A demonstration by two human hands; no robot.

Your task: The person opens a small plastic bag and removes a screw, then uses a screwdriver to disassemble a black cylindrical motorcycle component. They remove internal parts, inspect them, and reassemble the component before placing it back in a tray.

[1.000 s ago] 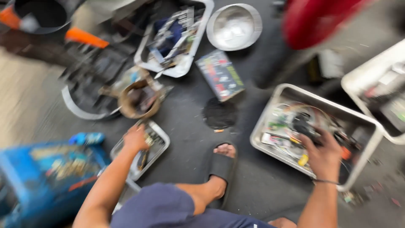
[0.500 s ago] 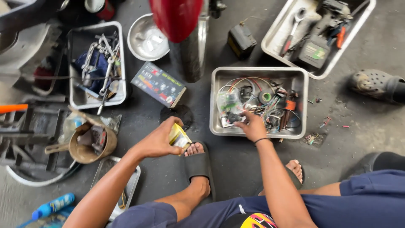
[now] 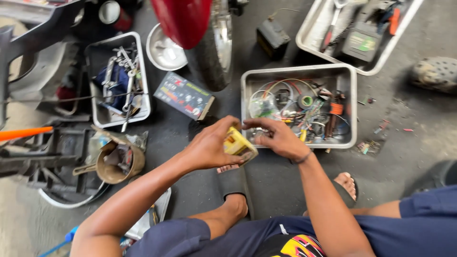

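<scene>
Yellow plastic is what I would watch here: a small yellow box-like part (image 3: 239, 144) sits pinched in my left hand (image 3: 209, 145), fingers curled around its left side, held in the air just above my sandalled foot (image 3: 233, 183) and near the front rim of the grey metal tray (image 3: 247, 102). My right hand (image 3: 278, 138) comes in from the right, palm down, fingertips resting on the part's top edge; whether it truly grips or only touches, I cannot tell. To handle this well I judge the left hand should keep a firm, steady pinch while the right works with fingertips only, holding the part over the tray so nothing small drops to the floor. Both forearms angle inward from my knees, wrists slightly bent. Farther off, the tray holds tangled wires (image 3: 285, 95) and a tape roll (image 3: 305, 101); left lies a dark printed box (image 3: 184, 95), beyond it a tool tray (image 3: 95, 62).
</scene>
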